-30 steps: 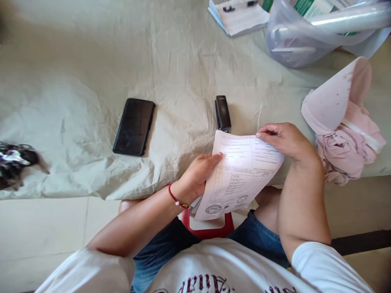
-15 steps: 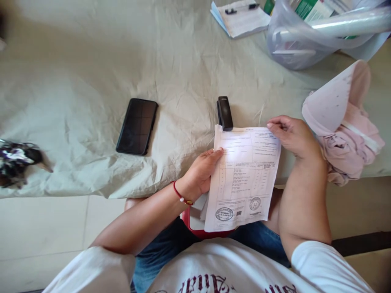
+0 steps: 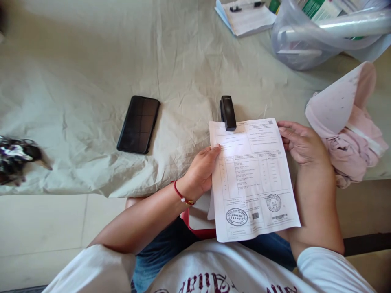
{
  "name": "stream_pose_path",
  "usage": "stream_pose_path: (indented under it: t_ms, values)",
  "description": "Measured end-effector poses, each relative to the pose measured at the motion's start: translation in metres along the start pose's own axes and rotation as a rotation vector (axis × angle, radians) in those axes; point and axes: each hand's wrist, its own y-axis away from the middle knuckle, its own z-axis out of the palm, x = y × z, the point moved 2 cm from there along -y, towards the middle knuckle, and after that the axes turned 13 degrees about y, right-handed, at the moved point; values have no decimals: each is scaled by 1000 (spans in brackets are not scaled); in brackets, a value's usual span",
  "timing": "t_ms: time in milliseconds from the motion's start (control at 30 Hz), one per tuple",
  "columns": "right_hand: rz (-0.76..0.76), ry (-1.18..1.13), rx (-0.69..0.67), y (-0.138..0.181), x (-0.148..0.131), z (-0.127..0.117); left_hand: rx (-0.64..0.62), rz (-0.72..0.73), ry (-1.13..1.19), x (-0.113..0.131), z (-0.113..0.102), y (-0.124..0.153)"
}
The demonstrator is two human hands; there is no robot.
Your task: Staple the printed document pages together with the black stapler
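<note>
A printed, stamped document is held over my lap, tilted along the table's near edge. My left hand is closed on its left edge, thumb on top; a red bracelet circles that wrist. At the upper right edge of the sheet, my right hand is closed with its thumb and fingertips at the paper. A black stapler lies on the table, its near end overlapping the document's top edge. More paper shows partly behind the sheet's lower left side.
A black phone lies left on the cloth-covered table. Bunched pink fabric is at right. Farther back are a notepad with a pen and a clear plastic container holding various items. Dark shiny things sit far left.
The document's lower part has swung right and toward me, and the sheet looks flatter. My right hand has shifted slightly right and down, its fingers now at the sheet's edge.
</note>
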Motion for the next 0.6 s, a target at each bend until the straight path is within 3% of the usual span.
stream_pose_path:
  t_ms: [333, 600]
  values:
    - [47, 38, -240, 31, 28, 10, -49, 136, -52, 3, -3, -9]
    - [-22, 112, -125, 42, 39, 5, 3, 41, -84, 2, -2, -4]
